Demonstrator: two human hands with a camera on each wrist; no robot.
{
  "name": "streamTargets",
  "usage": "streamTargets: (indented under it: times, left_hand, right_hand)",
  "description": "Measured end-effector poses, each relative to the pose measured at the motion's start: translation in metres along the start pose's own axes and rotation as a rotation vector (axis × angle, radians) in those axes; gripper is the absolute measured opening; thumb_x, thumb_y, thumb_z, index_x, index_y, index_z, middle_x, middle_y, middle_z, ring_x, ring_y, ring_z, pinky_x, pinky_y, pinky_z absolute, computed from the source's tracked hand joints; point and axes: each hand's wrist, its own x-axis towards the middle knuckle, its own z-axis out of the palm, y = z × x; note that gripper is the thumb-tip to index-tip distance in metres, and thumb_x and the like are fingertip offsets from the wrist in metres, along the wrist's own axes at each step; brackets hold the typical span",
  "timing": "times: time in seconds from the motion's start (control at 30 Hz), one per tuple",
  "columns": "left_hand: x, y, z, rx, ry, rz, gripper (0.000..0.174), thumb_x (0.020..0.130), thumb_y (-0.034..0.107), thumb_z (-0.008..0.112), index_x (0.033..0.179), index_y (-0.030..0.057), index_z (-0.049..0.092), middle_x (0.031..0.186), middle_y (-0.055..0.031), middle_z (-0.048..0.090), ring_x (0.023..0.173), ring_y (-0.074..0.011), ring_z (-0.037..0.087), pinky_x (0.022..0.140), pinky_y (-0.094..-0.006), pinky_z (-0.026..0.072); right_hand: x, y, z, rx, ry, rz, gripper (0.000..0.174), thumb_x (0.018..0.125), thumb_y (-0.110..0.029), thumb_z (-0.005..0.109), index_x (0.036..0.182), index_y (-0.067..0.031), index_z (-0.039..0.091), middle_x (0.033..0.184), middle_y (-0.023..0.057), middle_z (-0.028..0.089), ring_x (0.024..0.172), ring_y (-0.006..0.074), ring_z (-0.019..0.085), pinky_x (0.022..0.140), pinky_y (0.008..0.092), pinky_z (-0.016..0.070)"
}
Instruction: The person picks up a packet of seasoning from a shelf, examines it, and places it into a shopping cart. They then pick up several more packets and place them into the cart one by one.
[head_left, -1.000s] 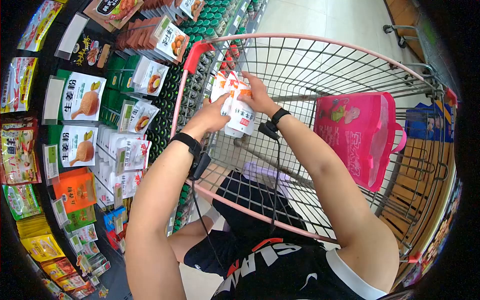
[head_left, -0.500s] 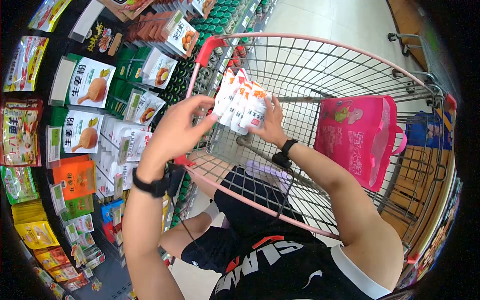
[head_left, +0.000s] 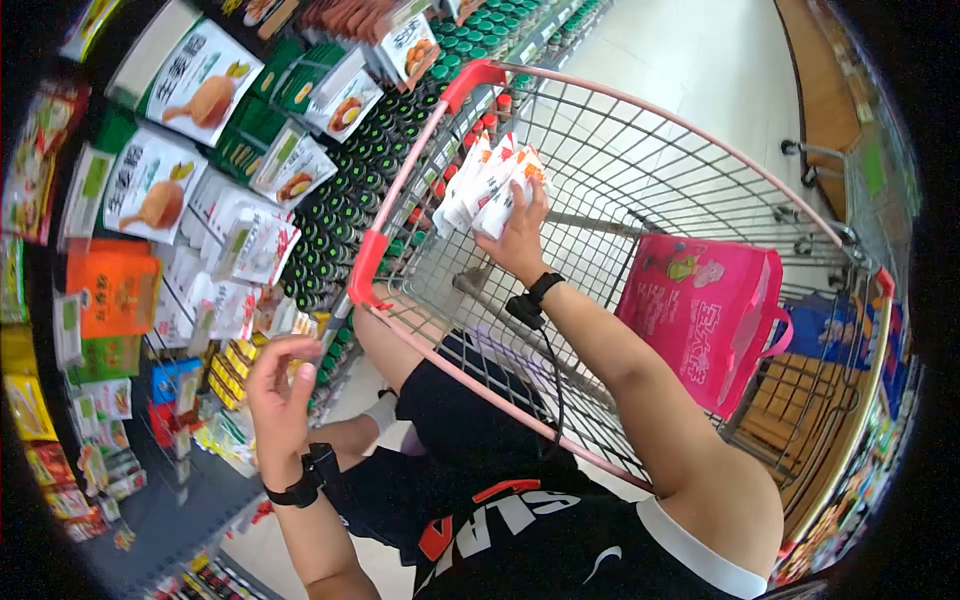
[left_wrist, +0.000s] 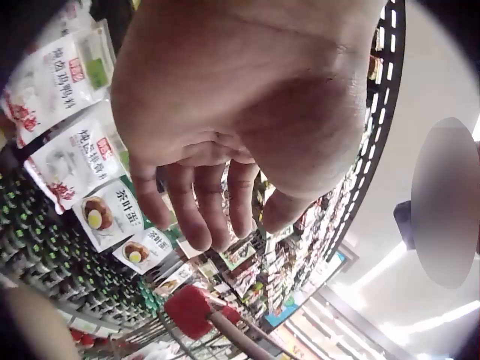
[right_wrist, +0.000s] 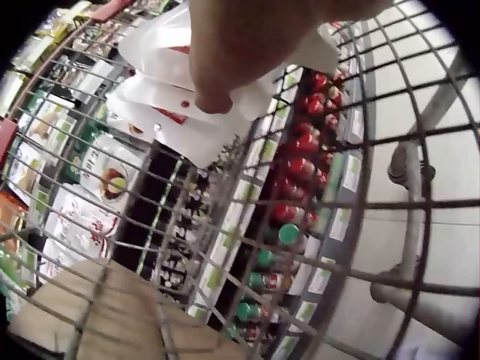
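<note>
My right hand [head_left: 520,235] holds several white seasoning packets [head_left: 468,190] with red and orange print, fanned out over the shopping cart [head_left: 372,250] basket. In the right wrist view the thumb [right_wrist: 214,94] lies across the white packets [right_wrist: 169,94]. My left hand [head_left: 283,395] is off to the lower left, outside the cart and near the shelf, holding nothing. Its fingers [left_wrist: 191,206] hang loosely bent in the left wrist view. Similar white packets [head_left: 262,240] hang on the shelf rack beyond it.
A pink tote bag [head_left: 690,310] sits at the cart's right side. Hanging ginger powder packets [head_left: 205,85], orange packets [head_left: 110,285] and rows of dark-capped bottles [head_left: 350,185] fill the left shelf. My bent knee [head_left: 390,345] is beside the cart. Pale floor tiles [head_left: 660,50] stretch ahead.
My left hand has let go of the white packets and swung down and left toward the shelf. My right hand keeps them, tilted slightly. The view has turned.
</note>
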Motion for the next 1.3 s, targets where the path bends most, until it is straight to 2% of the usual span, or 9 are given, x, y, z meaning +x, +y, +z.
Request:
streamTargets:
  times: [0.27, 0.43, 0.57, 0.7, 0.8, 0.97, 1.13, 1.23, 1.3]
  left_hand:
    - [-0.035, -0.032, -0.003, -0.151, 0.18, -0.019, 0.016, 0.092, 0.002, 0.061, 0.108, -0.0025, 0.061, 0.103, -0.0081, 0.064, 0.099, -0.0153, 0.06, 0.092, -0.03, 0.0466]
    - [-0.049, -0.043, -0.002, -0.195, 0.19, -0.038, 0.014, 0.093, 0.003, 0.061, 0.106, -0.0016, 0.061, 0.103, -0.0082, 0.064, 0.098, -0.016, 0.06, 0.091, -0.0304, 0.0465]
    - [-0.061, -0.056, 0.0, -0.183, 0.173, -0.078, 0.015, 0.094, 0.007, 0.061, 0.106, -0.0002, 0.062, 0.102, -0.0065, 0.064, 0.096, -0.0143, 0.06, 0.088, -0.0291, 0.0466]
    - [-0.063, -0.061, 0.004, -0.168, 0.15, -0.057, 0.015, 0.094, 0.008, 0.061, 0.106, 0.0002, 0.062, 0.1, -0.0056, 0.064, 0.094, -0.013, 0.06, 0.087, -0.0279, 0.0471]
    - [-0.06, -0.062, 0.008, -0.187, 0.131, -0.096, 0.014, 0.094, 0.006, 0.06, 0.106, -0.0002, 0.061, 0.099, -0.0054, 0.063, 0.094, -0.0133, 0.059, 0.087, -0.0279, 0.0472]
    - [-0.05, -0.061, 0.017, -0.205, 0.114, -0.056, 0.014, 0.09, 0.0, 0.061, 0.104, -0.002, 0.061, 0.1, -0.0077, 0.062, 0.094, -0.0153, 0.06, 0.086, -0.0288, 0.0469]
    - [-0.052, -0.059, 0.021, -0.174, 0.128, -0.129, 0.012, 0.091, 0.002, 0.06, 0.103, -0.0024, 0.06, 0.1, -0.0088, 0.062, 0.095, -0.0173, 0.06, 0.089, -0.0301, 0.0469]
    - [-0.055, -0.062, 0.018, -0.156, 0.111, -0.112, 0.014, 0.094, 0.007, 0.059, 0.105, -0.0015, 0.059, 0.1, -0.0078, 0.062, 0.095, -0.0166, 0.059, 0.088, -0.0299, 0.0469]
    - [-0.061, -0.092, 0.012, -0.179, 0.091, -0.06, 0.016, 0.096, 0.01, 0.058, 0.108, -0.0003, 0.058, 0.1, -0.0071, 0.062, 0.094, -0.0148, 0.058, 0.086, -0.0287, 0.0469]
  right_hand:
    - [-0.011, 0.003, 0.01, -0.061, -0.055, 0.119, 0.138, 0.049, -0.035, 0.095, 0.153, -0.0044, 0.008, 0.152, 0.0396, 0.001, 0.143, 0.0542, 0.006, 0.116, 0.0601, 0.0146]
    - [-0.027, 0.0, 0.005, -0.006, -0.182, -0.077, 0.114, 0.06, -0.006, 0.086, 0.152, -0.0084, 0.019, 0.155, 0.0319, 0.005, 0.142, 0.057, 0.009, 0.115, 0.0628, 0.017]
    - [-0.023, 0.001, 0.001, -0.039, -0.214, -0.223, 0.102, 0.064, -0.001, 0.081, 0.15, -0.0108, 0.027, 0.156, 0.0282, 0.009, 0.142, 0.0549, 0.011, 0.115, 0.0611, 0.0207]
    - [-0.008, 0.017, 0.0, -0.187, -0.203, -0.381, 0.094, 0.067, -0.005, 0.079, 0.147, -0.004, 0.03, 0.152, 0.0317, 0.017, 0.141, 0.0544, 0.016, 0.116, 0.0578, 0.0201]
    - [0.007, 0.009, -0.002, 0.048, -0.106, -0.209, 0.1, 0.067, -0.011, 0.083, 0.148, -0.002, 0.025, 0.151, 0.0328, 0.016, 0.141, 0.0531, 0.016, 0.117, 0.0563, 0.0194]
    - [0.001, 0.012, 0.004, -0.036, -0.117, -0.078, 0.138, 0.054, -0.05, 0.09, 0.151, 0.0035, 0.008, 0.151, 0.0345, 0.015, 0.143, 0.0504, 0.015, 0.117, 0.0563, 0.0168]
    - [0.009, 0.007, -0.014, -0.052, -0.151, -0.03, 0.144, 0.042, -0.053, 0.092, 0.151, 0.0008, 0.016, 0.153, 0.0352, 0.015, 0.14, 0.0529, 0.02, 0.115, 0.0563, 0.0229]
    - [0.016, 0.007, -0.015, -0.115, -0.181, -0.118, 0.123, 0.041, -0.045, 0.093, 0.146, -0.0093, 0.039, 0.156, 0.029, 0.021, 0.145, 0.0494, 0.018, 0.114, 0.0605, 0.022]
    - [0.022, 0.006, -0.013, -0.244, -0.241, -0.204, 0.111, 0.048, -0.046, 0.09, 0.146, -0.0228, 0.043, 0.158, 0.0229, 0.021, 0.146, 0.0483, 0.016, 0.115, 0.068, 0.0131]
